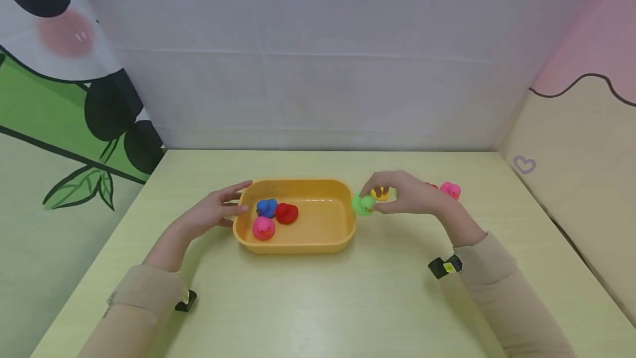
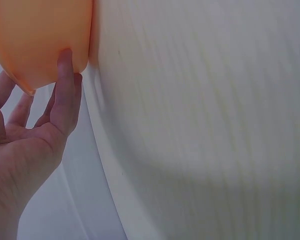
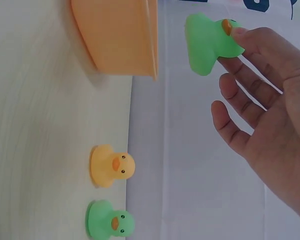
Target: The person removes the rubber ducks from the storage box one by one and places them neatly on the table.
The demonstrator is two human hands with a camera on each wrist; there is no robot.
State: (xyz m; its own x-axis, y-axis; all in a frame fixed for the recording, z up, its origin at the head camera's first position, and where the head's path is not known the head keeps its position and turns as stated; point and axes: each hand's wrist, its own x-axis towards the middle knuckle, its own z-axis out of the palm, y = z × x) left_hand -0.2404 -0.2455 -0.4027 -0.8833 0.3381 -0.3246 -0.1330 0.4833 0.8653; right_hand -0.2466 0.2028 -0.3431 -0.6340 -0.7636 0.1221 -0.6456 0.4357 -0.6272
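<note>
Green rubber duck (image 1: 363, 204) sits pinched between the thumb and index finger of your right hand (image 1: 404, 192), raised off the tabletop (image 1: 308, 303) at the right end of the orange-yellow tray (image 1: 323, 217); your other right fingers are loosely bent. Nearest you, the beige sleeves (image 1: 144, 297) come in from both lower corners, a small black wrist camera (image 1: 445, 266) on each arm. Your left hand (image 1: 211, 211) is spread wide, its fingers touching the tray's left end. Inside the tray's left half, a pink duck (image 1: 263, 228) lies closest to you, with a red duck (image 1: 286, 214) and a blue duck (image 1: 266, 208) behind it. Past your right fingers, a yellow duck (image 3: 110, 166) and a second green duck (image 3: 110, 220) stand side by side on the tabletop. Farther right, beyond your wrist, is another pink duck (image 1: 450, 190), beside a mostly hidden red shape (image 1: 432, 185). A pale cloth backdrop (image 1: 308, 93) rises behind.
</note>
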